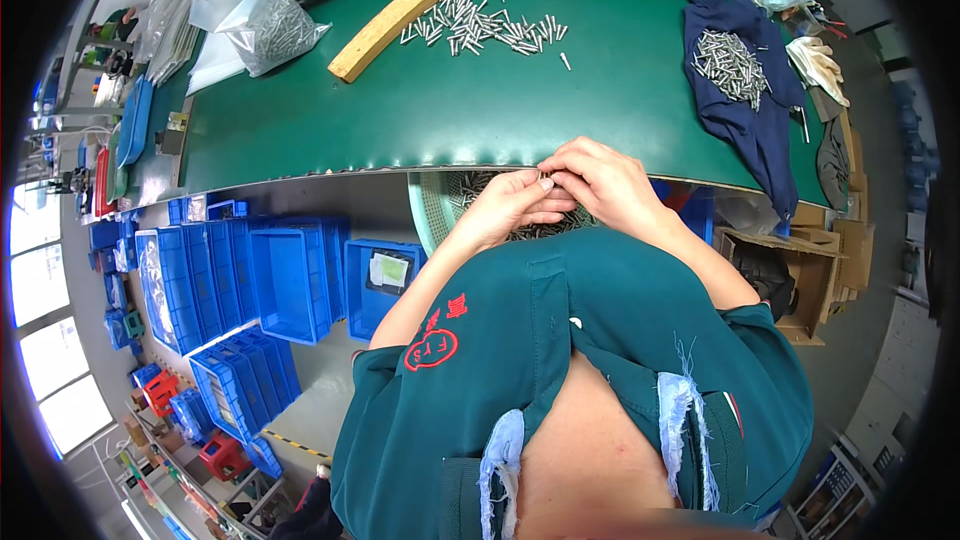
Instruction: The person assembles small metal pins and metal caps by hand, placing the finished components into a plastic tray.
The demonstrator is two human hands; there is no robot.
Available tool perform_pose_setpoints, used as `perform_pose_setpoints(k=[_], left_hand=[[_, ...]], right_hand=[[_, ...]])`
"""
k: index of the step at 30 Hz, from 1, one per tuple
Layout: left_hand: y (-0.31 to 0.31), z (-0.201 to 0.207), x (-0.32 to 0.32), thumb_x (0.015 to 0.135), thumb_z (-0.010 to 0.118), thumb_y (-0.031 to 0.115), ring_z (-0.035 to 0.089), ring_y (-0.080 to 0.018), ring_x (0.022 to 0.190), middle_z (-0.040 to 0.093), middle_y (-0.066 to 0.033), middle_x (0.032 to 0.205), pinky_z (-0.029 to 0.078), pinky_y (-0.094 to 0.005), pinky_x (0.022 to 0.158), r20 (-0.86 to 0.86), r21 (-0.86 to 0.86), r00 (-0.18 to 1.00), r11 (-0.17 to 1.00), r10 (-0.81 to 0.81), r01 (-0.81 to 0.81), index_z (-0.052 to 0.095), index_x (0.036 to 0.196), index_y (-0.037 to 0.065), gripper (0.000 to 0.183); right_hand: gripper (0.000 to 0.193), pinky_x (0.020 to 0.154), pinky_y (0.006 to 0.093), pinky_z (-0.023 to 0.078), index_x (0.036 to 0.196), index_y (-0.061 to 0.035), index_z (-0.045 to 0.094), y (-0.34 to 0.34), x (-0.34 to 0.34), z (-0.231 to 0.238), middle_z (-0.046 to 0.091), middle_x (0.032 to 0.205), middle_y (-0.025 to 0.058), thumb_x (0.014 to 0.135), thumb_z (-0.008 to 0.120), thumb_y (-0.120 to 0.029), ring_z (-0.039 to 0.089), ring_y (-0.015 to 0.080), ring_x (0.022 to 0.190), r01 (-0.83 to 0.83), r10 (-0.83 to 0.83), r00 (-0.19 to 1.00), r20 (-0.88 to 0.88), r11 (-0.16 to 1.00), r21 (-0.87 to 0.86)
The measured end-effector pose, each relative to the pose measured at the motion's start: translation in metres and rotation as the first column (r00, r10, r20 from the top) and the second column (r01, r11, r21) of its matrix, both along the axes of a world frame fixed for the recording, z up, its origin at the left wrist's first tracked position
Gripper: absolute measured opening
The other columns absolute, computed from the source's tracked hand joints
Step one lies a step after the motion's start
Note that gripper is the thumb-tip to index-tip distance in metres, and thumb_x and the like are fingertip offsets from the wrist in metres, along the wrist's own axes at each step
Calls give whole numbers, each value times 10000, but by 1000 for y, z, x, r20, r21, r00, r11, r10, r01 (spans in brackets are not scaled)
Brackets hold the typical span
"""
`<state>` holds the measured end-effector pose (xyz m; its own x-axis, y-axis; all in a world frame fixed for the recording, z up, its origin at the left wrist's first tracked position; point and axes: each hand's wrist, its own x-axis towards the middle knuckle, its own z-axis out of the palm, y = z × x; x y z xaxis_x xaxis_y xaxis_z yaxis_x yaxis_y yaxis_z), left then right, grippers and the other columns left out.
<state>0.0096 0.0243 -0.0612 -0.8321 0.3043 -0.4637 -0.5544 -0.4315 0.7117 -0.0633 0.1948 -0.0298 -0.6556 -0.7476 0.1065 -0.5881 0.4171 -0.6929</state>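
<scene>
At the front edge of the green table, my left hand (507, 206) and my right hand (603, 178) meet with fingertips pressed together. Whatever lies between the fingers is too small or too hidden to name. Just below both hands is a light green plastic basket (424, 212), partly covered by my arms and shirt. Many small metal pins (466, 188) fill it. Farther back on the tabletop, a loose heap of silvery pins (468, 24) spreads out, with a single pin (566, 61) apart from it. More metal pins (732, 68) are piled on a dark blue cloth (705, 15) at the right.
A wooden strip (400, 23) bounds the heap on its left. Plastic bags, one a clear bag of metal parts (275, 30), lie at the back left. White gloves (817, 70) rest at the far right. Blue crates (290, 285) stand below left, a cardboard box (800, 285) below right.
</scene>
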Motion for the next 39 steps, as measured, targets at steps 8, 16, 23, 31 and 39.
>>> perform_pose_setpoints(k=[8, 16, 23, 31, 39], left_hand=[[-12, 29, -3, 968, 448, 159, 628, -178, 948, 632, -125, 1041, 507, -286, 828, -286, -329, 956, 943, -60, -39, 525, 1175, -42, 299], [-15, 53, -5, 955, 465, 130, 633, -162, 870, 647, -112, 945, 517, -280, 791, -321, -369, 947, 922, -6, -119, 562, 1109, -54, 258], [-16, 56, -7, 946, 485, 142, 632, -147, 824, 652, -98, 908, 521, -265, 764, -301, -323, 953, 935, 47, -148, 582, 1075, -44, 245], [-15, 50, -17, 936, 515, 179, 634, -133, 797, 656, -91, 895, 521, -250, 753, -251, -263, 965, 955, 71, -139, 586, 1062, -26, 251], [-21, 46, -16, 936, 512, 171, 641, -135, 785, 657, -101, 894, 526, -238, 734, -250, -316, 964, 933, 93, -172, 580, 1074, -34, 256]], right_hand=[[268, 722, 296, 488, 1114, -80, 619, -6, -6, 16, 589, 948, 77, 851, 572, -80, 607, 187, 831, 51, -1, 962, 272, 983, -176], [225, 708, 247, 473, 1066, -61, 649, -10, -12, 26, 576, 973, 46, 850, 593, -96, 570, 116, 839, 93, 66, 886, 460, 944, -315], [205, 708, 244, 479, 1036, -53, 653, -11, -12, 28, 573, 975, 50, 846, 610, -118, 579, 119, 846, 134, 46, 868, 495, 937, -323], [131, 720, 203, 463, 973, -20, 640, -3, -20, 17, 631, 876, 2, 855, 626, -75, 567, 64, 803, 307, 99, 679, 727, 862, -404], [230, 695, 228, 479, 1050, -70, 645, 107, -122, 5, 655, 849, -4, 842, 646, -169, 608, 82, 765, 658, -688, 719, 102, 626, -419]])
